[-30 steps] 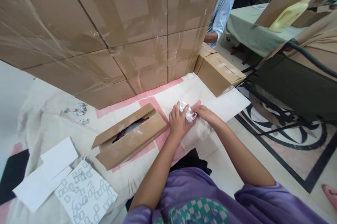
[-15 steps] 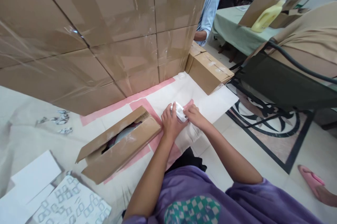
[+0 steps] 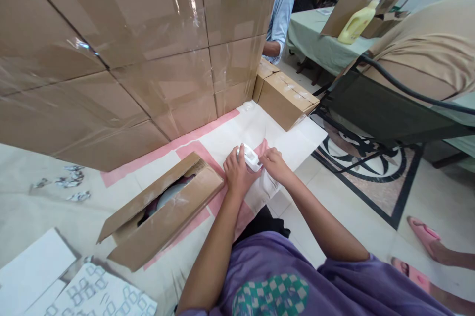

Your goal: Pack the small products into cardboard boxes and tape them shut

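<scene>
My left hand (image 3: 237, 172) is closed round a white tape dispenser (image 3: 249, 156), a rounded piece with a hollow middle. My right hand (image 3: 273, 163) is at the dispenser's right end, its fingers pinched together; what lies between them is too small to make out. To the left of my hands lies a long cardboard box (image 3: 166, 217). Its top flaps stand partly apart, and something grey and dark red shows through the gap.
A wall of taped cartons (image 3: 163, 58) rises behind. A closed carton (image 3: 287, 98) stands at the sheet's far right. White boards (image 3: 37, 266), a patterned sheet (image 3: 104, 291) and crumpled scraps (image 3: 72, 180) lie left. A seated person's chair (image 3: 404, 108) is at right; other people are beyond.
The view has shifted slightly, so the surroundings sit further left, and a second pink sandal shows at lower right. Both hands keep nearly the same hold at the dispenser.
</scene>
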The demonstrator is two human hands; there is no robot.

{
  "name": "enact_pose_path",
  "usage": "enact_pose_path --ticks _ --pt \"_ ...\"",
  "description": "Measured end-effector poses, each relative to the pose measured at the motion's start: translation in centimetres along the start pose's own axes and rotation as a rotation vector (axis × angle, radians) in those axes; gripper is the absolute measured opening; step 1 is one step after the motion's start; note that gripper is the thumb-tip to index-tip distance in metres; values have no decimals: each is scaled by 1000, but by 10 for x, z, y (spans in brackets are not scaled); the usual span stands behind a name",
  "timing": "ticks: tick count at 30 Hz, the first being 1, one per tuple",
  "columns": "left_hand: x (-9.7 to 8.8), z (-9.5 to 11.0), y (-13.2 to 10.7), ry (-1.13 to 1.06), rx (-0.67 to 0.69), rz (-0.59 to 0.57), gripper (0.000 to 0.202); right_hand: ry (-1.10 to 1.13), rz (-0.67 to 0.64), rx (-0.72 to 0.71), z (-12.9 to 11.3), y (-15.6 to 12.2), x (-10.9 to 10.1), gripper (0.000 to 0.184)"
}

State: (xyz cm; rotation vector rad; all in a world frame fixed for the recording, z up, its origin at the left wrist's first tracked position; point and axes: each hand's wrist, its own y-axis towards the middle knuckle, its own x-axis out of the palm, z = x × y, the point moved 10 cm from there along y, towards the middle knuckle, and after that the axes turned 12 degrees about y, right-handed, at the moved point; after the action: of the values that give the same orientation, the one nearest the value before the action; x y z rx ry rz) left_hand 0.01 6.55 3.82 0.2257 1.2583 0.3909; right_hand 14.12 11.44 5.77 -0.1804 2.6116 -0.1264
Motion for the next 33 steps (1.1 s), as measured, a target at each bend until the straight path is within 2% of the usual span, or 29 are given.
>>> enact_pose_path --ticks 4,7,10,14,19,26,33 --pt "0 -1 0 -17 -5 16 100 94 39 56 24 -15 -8 35" --pt "1 -2 0 -25 -20 3 97 199 15 153 44 -22 -4 44" --pt "1 -1 0 -31 -22 1 95 323 -23 258 56 -26 3 43" --pt "1 -1 0 -36 -18 4 94 474 -74 324 58 -28 13 41" --pt "0 -2 1 -51 -15 -6 95 580 -105 285 55 -25 16 43" --pt "-1 -3 1 -59 -22 -38 99 647 -161 236 52 -24 20 51" --pt "-2 -3 2 -76 -21 -35 97 672 -282 272 57 -30 25 49"
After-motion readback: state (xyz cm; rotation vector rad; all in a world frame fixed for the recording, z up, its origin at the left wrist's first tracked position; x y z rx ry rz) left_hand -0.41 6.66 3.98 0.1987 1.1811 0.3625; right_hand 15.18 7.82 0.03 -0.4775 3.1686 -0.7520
